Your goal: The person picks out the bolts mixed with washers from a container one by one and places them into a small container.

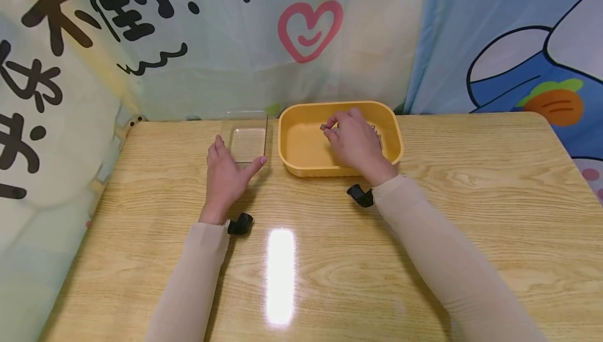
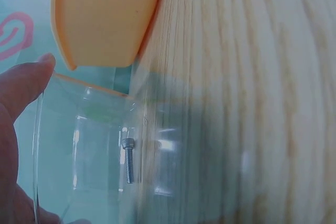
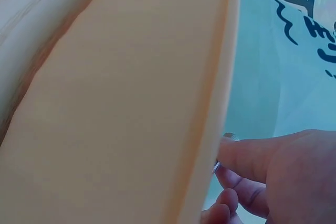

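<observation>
My left hand spans the near side of a clear plastic box, its thumb by the near right corner and fingers along the left side, holding it. Inside the box a socket-head screw shows in the left wrist view. Over the yellow basin, my right hand pinches a small metal screw between thumb and fingers. The right wrist view shows part of that screw beyond the basin rim. More metal pieces lie in the basin's right part, partly hidden by the hand.
Box and basin stand side by side at the back of a wooden table, close to a printed cloth backdrop. A narrow gap separates them. A bright reflection lies on the tabletop between the forearms.
</observation>
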The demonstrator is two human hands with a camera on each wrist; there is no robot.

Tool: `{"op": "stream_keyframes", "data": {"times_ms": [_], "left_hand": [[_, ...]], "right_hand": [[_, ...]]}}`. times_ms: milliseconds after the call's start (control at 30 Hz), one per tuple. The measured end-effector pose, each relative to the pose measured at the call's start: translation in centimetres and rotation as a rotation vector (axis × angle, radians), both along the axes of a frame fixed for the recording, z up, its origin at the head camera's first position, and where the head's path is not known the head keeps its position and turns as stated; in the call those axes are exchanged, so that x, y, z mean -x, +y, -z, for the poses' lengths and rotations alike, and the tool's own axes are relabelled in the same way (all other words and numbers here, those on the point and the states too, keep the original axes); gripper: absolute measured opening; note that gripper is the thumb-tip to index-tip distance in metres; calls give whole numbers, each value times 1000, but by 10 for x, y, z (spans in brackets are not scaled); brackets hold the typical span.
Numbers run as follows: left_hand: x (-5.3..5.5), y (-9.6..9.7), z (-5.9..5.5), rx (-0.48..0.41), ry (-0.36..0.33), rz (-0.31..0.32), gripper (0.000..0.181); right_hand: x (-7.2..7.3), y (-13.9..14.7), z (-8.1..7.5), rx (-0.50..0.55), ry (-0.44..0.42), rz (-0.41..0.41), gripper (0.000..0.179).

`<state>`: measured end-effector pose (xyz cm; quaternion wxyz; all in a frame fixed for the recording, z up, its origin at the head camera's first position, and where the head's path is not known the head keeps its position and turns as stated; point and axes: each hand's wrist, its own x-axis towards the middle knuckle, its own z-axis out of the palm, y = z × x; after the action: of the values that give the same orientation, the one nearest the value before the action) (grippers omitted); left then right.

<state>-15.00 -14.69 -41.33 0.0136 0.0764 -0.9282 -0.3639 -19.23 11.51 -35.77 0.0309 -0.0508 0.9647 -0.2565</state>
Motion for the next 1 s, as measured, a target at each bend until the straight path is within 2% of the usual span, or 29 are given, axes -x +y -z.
{"op": "stream_keyframes", "data": {"times_ms": [200, 433, 1000], "left_hand": [[-1, 0, -1, 7, 4, 4, 121], [0, 0, 0, 4, 6, -2, 121], [1, 0, 0, 1, -4, -7, 121]], "right_hand": [[-1, -8, 0, 16, 12, -25, 20], [-3, -15, 0, 26, 74, -69, 19], [-9, -37, 3, 53, 69, -128, 18]]}}
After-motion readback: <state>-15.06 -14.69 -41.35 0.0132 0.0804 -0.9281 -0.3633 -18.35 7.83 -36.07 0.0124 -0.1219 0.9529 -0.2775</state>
